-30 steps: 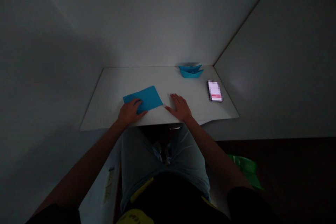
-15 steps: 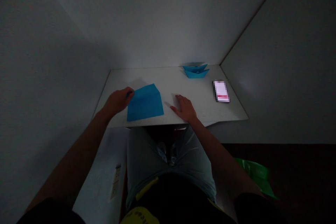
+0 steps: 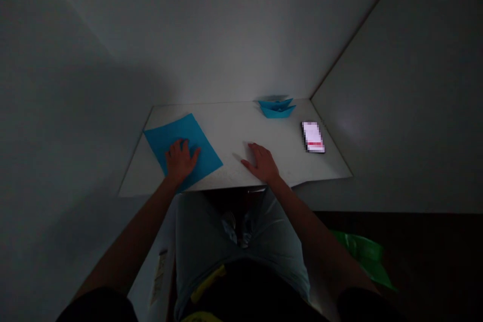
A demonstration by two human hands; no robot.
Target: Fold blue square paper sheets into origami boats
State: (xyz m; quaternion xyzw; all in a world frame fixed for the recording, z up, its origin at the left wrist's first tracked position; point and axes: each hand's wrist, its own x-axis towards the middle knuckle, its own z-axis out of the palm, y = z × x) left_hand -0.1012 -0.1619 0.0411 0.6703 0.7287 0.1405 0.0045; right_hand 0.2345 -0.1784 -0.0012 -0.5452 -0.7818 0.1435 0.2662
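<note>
A folded blue sheet of paper (image 3: 177, 133) lies turned at an angle on the left part of the white table (image 3: 234, 126). My left hand (image 3: 180, 160) rests flat on it, fingers spread, pressing near its front edge. Palm down on the bare tabletop, my right hand (image 3: 261, 162) lies to the right of the sheet with its fingers stretched out and holds nothing. Two blue paper boats (image 3: 276, 106) sit at the table's far right corner.
A lit phone (image 3: 313, 137) lies on the right side of the table. Walls close in on the left, back and right. A green bag (image 3: 362, 256) lies on the dark floor at the right. My legs sit under the table's front edge.
The blue sheet has been turned and slid left toward the table's left edge. My left hand moved from its left corner onto its top. My right hand has stayed put.
</note>
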